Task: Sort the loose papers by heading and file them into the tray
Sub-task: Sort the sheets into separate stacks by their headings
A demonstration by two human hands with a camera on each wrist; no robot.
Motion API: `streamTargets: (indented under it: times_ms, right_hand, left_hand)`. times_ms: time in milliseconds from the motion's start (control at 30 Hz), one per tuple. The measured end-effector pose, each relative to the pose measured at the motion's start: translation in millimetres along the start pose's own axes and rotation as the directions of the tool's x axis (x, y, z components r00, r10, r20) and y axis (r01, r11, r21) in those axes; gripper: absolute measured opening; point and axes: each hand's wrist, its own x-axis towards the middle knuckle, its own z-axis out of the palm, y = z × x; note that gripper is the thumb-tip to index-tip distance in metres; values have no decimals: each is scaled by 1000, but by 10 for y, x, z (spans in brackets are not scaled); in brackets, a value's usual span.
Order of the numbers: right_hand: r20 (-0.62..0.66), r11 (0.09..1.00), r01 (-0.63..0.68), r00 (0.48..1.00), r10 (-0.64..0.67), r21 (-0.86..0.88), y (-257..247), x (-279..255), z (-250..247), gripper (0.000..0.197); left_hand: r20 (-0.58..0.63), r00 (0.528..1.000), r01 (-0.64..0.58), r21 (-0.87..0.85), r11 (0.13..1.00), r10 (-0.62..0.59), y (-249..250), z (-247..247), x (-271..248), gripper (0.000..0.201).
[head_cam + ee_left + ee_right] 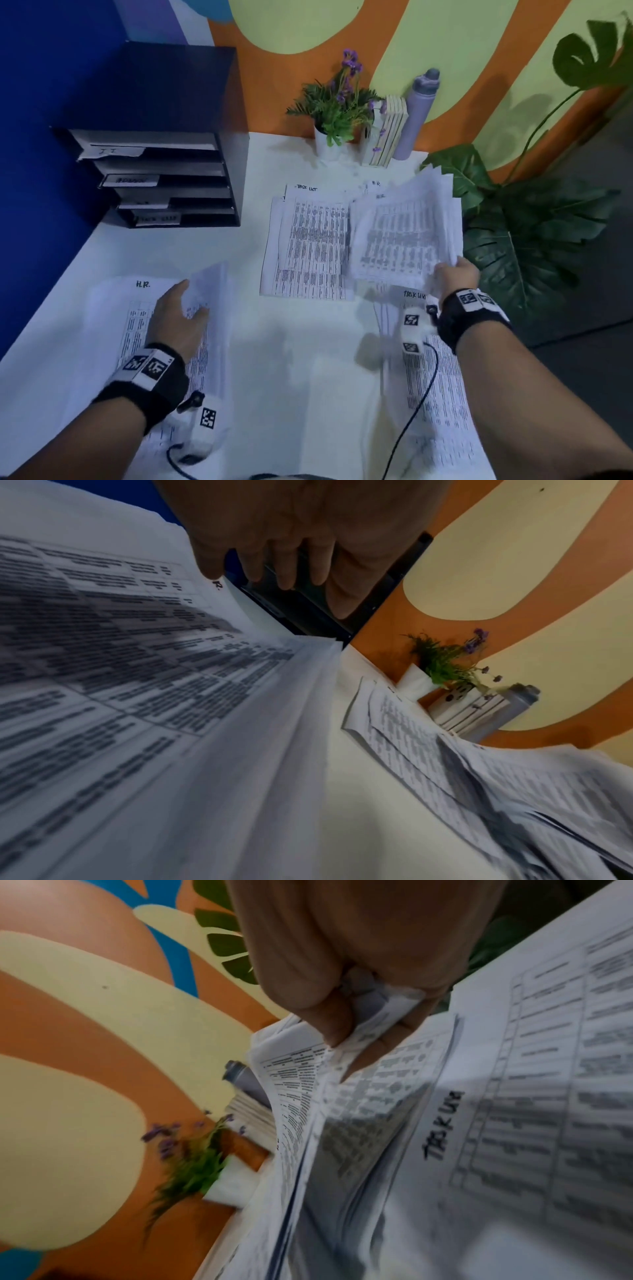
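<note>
A pile headed "H.R." (113,308) (137,669) lies at the near left of the white table (291,359). My left hand (188,298) (274,580) rests over it with fingers straight, gripping nothing. My right hand (452,270) (359,1031) pinches the near corner of a thick bundle of papers (400,233) (308,1096), lifted and fanned above the table. A "Task List" pile (308,246) (394,723) lies in the middle. A second "Task List" pile (435,394) (514,1123) sits under my right forearm. The black tray (236,102) (308,610) with labelled shelves stands at the far left.
Against the far wall stand a flower pot (329,137), a row of books (387,137) and a grey bottle (416,116). A large leafy plant (531,222) crowds the table's right edge. A blue wall borders the left side.
</note>
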Motion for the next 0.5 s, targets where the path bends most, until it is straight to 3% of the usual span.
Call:
streamTargets:
  times_ms: [167, 300, 433, 500]
  right_hand:
    - [-41, 998, -12, 999, 10, -64, -13, 372, -124, 32]
    - [-83, 921, 116, 984, -157, -371, -170, 387, -100, 49]
    - [146, 910, 352, 934, -326, -220, -273, 4, 275, 40]
    - [279, 911, 396, 893, -353, -116, -276, -348, 508, 31]
  left_hand:
    - [-10, 1000, 6, 97, 995, -5, -224, -53, -26, 63]
    - [-22, 997, 81, 344, 935, -79, -406, -140, -82, 74]
    - [0, 973, 201, 480, 854, -229, -571, -216, -151, 88]
    - [-6, 966, 229, 488, 842, -259, -660, -246, -175, 92]
